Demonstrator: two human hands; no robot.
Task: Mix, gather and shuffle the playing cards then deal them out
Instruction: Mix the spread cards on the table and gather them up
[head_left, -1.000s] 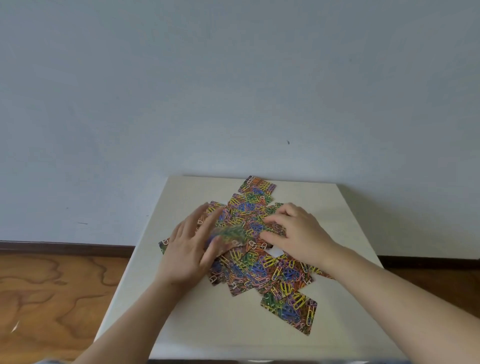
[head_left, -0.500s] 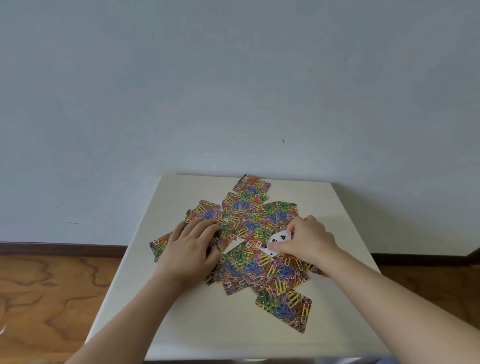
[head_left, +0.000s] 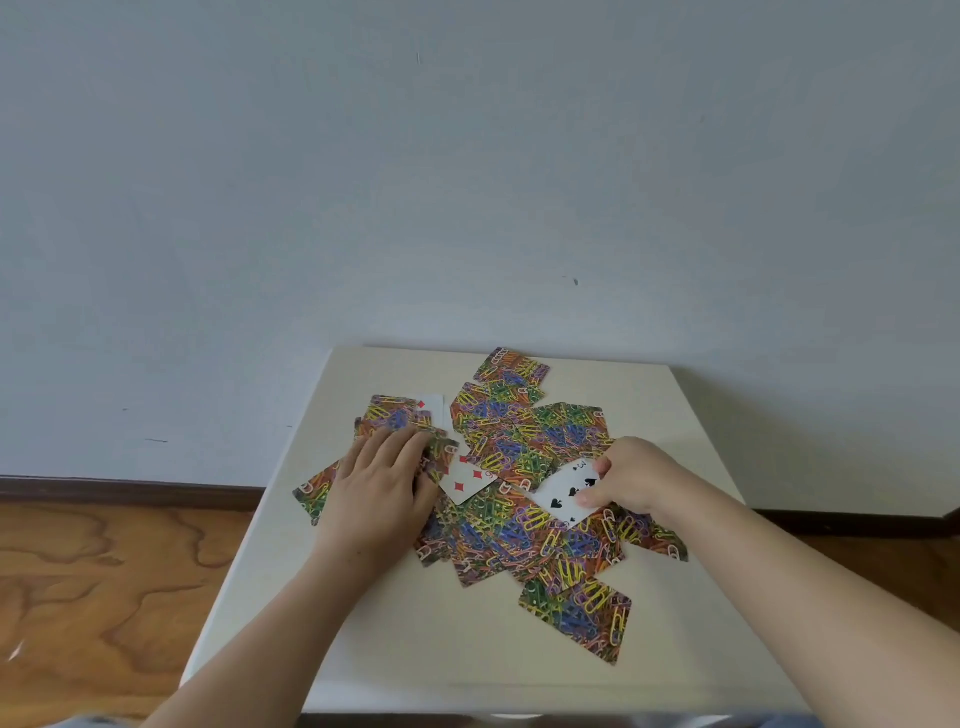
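Nearest the table's (head_left: 395, 649) bare front edge, one paperclip-patterned card (head_left: 576, 618) lies alone. Beyond, the left hand (head_left: 379, 488) presses flat on the scattered playing cards (head_left: 519, 441); the right hand (head_left: 634, 478) pinches a face-up spade card (head_left: 563, 493). Bare margins flank the spread.

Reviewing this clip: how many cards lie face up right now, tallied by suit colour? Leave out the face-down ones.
Red diamond cards, face up: 2, one by the left hand's thumb, one partly hidden at the pile's far left.
Black spade cards, face up: 1, pinched in the right hand.
Total face up: 3.
The face-down cards overlap too much to count.
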